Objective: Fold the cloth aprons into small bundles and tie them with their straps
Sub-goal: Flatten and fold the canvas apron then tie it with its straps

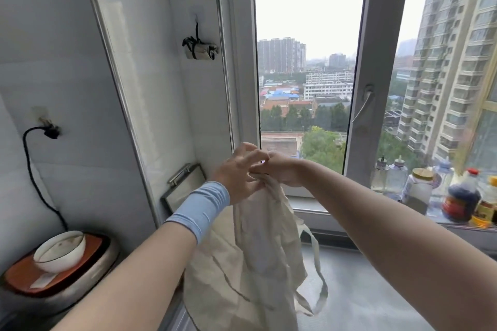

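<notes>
Hidden areas: the fingers of the left hand (236,174) overlap the knuckles of the right hand (285,170), so the contact point is covered. It cannot be told whether the left grip pinches cloth. The right grip is closed round the gathered top of the apron (252,263). The apron's lower edge is cut off by the frame, and the left forearm covers part of its left side.

Clearance: both hands are raised in front of the window sill (309,208). Bare tabletop (371,295) lies to the right of the hanging cloth. The bottles (461,201) stand well apart at far right, the bowl (60,250) at far left.

Apron: cream, creased, hanging unfolded. One strap (315,247) loops loose on its right. A tied bundle (200,49) hangs on the wall above.
</notes>
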Demonstrator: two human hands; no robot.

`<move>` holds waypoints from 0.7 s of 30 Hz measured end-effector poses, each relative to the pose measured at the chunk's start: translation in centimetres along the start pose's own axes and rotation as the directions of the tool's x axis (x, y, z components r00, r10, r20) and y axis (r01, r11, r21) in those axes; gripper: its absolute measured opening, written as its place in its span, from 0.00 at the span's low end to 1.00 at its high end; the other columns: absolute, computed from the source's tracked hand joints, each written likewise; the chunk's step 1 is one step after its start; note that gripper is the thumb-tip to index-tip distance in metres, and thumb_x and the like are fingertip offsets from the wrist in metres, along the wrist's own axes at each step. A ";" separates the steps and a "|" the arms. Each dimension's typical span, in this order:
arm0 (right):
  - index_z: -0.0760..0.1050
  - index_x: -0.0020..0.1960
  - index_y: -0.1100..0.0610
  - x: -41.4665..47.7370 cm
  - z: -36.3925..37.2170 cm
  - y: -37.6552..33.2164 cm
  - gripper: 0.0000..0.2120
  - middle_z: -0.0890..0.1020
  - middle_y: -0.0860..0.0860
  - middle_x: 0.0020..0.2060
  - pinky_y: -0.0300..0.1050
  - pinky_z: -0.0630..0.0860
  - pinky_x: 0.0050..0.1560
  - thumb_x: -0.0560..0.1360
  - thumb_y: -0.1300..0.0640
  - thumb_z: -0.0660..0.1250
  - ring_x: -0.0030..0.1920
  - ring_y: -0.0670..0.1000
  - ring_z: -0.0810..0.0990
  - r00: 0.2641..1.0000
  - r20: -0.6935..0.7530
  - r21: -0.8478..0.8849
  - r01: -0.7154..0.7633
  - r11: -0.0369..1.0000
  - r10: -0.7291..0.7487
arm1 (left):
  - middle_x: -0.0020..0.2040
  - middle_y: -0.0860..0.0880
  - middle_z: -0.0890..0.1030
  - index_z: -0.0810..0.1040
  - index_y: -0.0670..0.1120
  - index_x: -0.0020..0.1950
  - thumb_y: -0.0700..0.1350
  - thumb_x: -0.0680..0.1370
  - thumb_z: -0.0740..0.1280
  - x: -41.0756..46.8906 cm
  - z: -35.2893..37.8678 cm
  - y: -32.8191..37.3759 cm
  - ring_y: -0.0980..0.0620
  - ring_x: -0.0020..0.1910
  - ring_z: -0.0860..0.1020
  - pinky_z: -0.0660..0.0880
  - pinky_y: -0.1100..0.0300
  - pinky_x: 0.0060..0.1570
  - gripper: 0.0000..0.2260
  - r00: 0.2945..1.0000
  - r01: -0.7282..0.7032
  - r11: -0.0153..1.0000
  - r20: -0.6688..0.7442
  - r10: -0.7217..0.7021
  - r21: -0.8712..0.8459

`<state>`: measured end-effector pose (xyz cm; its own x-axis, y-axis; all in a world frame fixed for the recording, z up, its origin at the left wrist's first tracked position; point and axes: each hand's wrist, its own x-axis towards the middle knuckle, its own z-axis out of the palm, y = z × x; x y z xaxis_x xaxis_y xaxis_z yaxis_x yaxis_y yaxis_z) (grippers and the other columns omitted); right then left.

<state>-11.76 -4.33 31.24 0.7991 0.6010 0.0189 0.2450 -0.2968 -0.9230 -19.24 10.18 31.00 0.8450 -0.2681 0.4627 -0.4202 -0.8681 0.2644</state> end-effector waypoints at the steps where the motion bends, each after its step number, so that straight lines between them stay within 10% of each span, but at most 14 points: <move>1: 0.79 0.54 0.59 0.0 -0.4 0.0 0.10 0.83 0.58 0.46 0.47 0.77 0.52 0.75 0.55 0.71 0.48 0.51 0.81 0.999 0.024 0.007 -0.027 1.000 0.027 | 0.60 0.53 0.70 0.73 0.58 0.60 0.48 0.71 0.74 0.2 0.2 -0.2 0.46 0.47 0.79 0.78 0.52 0.50 0.20 0.996 -0.051 0.998 -0.074 0.054 0.040; 7: 0.73 0.68 0.52 -0.6 -3.0 1.6 0.27 0.82 0.54 0.53 0.54 0.72 0.62 0.69 0.62 0.61 0.55 0.53 0.79 0.986 0.076 0.105 -0.156 0.982 0.149 | 0.42 0.52 0.82 0.81 0.55 0.49 0.54 0.77 0.63 2.0 0.9 -0.5 0.44 0.34 0.81 0.79 0.54 0.35 0.08 0.928 -0.184 0.944 -0.267 0.259 0.274; 11: 0.65 0.72 0.42 -1.6 -4.8 5.3 0.30 0.82 0.45 0.60 0.62 0.62 0.72 0.71 0.55 0.64 0.62 0.48 0.79 0.968 0.098 -0.011 -0.230 0.973 0.230 | 0.44 0.46 0.83 0.80 0.49 0.48 0.45 0.77 0.63 3.3 0.7 -1.0 0.41 0.44 0.80 0.75 0.56 0.42 0.06 0.909 0.251 0.968 -0.345 -0.236 0.000; 16: 0.51 0.78 0.39 -2.4 -4.5 7.3 0.52 0.77 0.46 0.67 0.53 0.65 0.72 0.65 0.57 0.80 0.68 0.48 0.73 0.929 0.299 -0.120 -0.190 0.974 0.218 | 0.55 0.40 0.81 0.76 0.42 0.54 0.44 0.80 0.59 5.2 0.4 -2.1 0.40 0.54 0.77 0.71 0.54 0.52 0.10 0.731 0.623 0.747 -0.167 -0.662 -0.233; 21: 0.72 0.61 0.59 -0.8 -1.7 6.9 0.18 0.86 0.53 0.42 0.47 0.80 0.51 0.73 0.65 0.72 0.50 0.58 0.85 0.986 -0.060 -0.165 -0.165 0.972 0.157 | 0.54 0.45 0.79 0.76 0.46 0.56 0.37 0.79 0.56 4.7 -0.3 -3.4 0.44 0.51 0.77 0.73 0.58 0.49 0.12 0.746 0.616 0.730 -0.079 -0.661 -0.296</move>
<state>-9.82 -8.10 25.50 0.8592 0.5011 -0.1032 0.1968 -0.5100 -0.8374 -13.92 11.96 32.59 0.8819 0.4074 0.2372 0.1161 -0.6754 0.7283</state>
